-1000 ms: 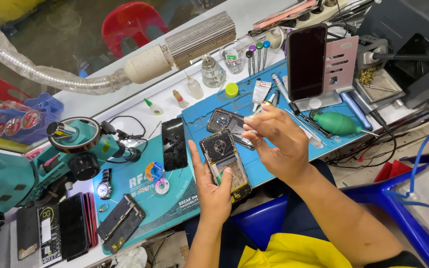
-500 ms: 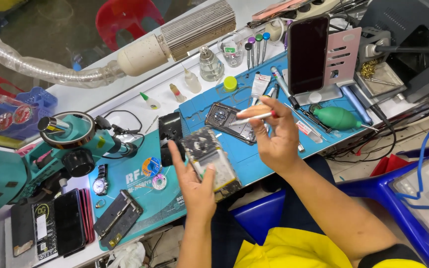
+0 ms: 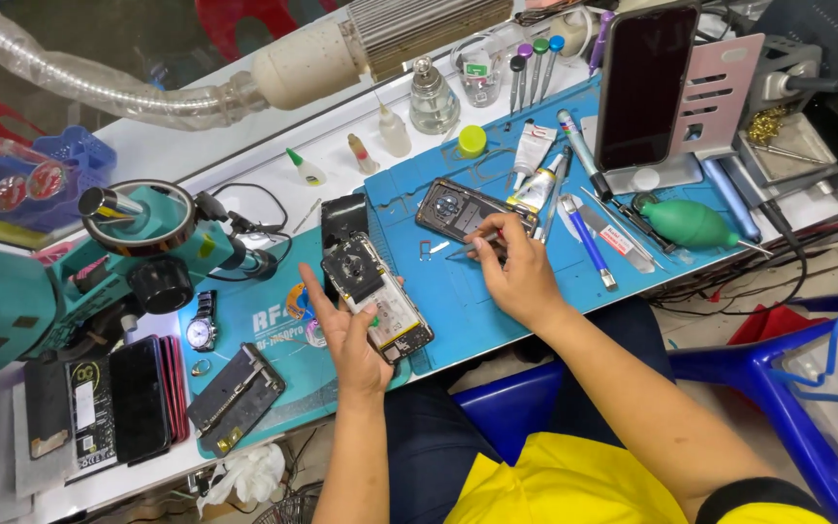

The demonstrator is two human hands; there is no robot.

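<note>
My left hand holds an opened phone with its back off, circuit parts and battery showing, just above the blue work mat. My right hand grips metal tweezers, their tip pointing left over the mat. Just beyond the tweezers lies a dark phone back cover with a round camera ring. Two small metal bits rest on the mat between the phone and the tweezers.
A teal microscope stands at the left, with a wristwatch and stacked phones near it. A black phone leans upright on a pink stand. Glue tubes, screwdrivers, a green air blower and small bottles crowd the back.
My right hand has lowered from above the mat toward the back cover, tweezers now pointing left. The left hand with the opened phone has stayed in roughly the same place.
</note>
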